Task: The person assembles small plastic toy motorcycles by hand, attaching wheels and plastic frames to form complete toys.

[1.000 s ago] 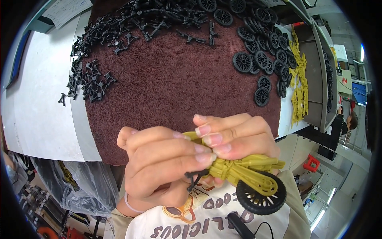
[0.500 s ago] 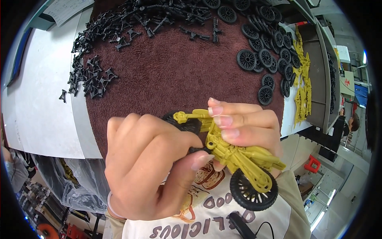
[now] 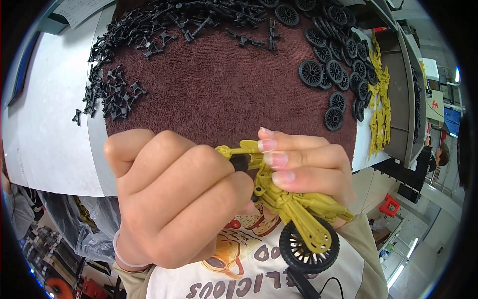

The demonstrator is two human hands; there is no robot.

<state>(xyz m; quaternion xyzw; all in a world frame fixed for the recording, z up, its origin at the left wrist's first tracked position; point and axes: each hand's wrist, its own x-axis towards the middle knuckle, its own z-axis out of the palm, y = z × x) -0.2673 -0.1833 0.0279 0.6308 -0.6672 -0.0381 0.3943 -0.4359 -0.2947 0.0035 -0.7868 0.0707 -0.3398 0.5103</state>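
Note:
A yellow plastic toy motorcycle point(image 3: 291, 197) is tilted in front of my chest, over the near edge of the towel. My right hand point(image 3: 311, 162) grips its body from the right, fingers laid across the top. At its lower end sits a black spoked wheel point(image 3: 309, 244) between yellow fork arms. My left hand point(image 3: 174, 199) is closed against the motorcycle's left side, pinching a small black plastic part point(image 3: 255, 198) at the body. Most of that part is hidden by the fingers. The far wheel is mostly covered by my left hand.
A dark red towel point(image 3: 214, 89) covers the white table point(image 3: 50, 114). Small black plastic parts point(image 3: 119, 94) are heaped along its left and far sides. Loose black wheels point(image 3: 311, 73) lie at the right, beside yellow motorcycle body pieces point(image 3: 381, 99) and a grey bin point(image 3: 401, 94).
My left hand has shifted left and turned, its knuckles now covering the far wheel and most of the black part. The motorcycle's lower wheel has swung slightly left and down.

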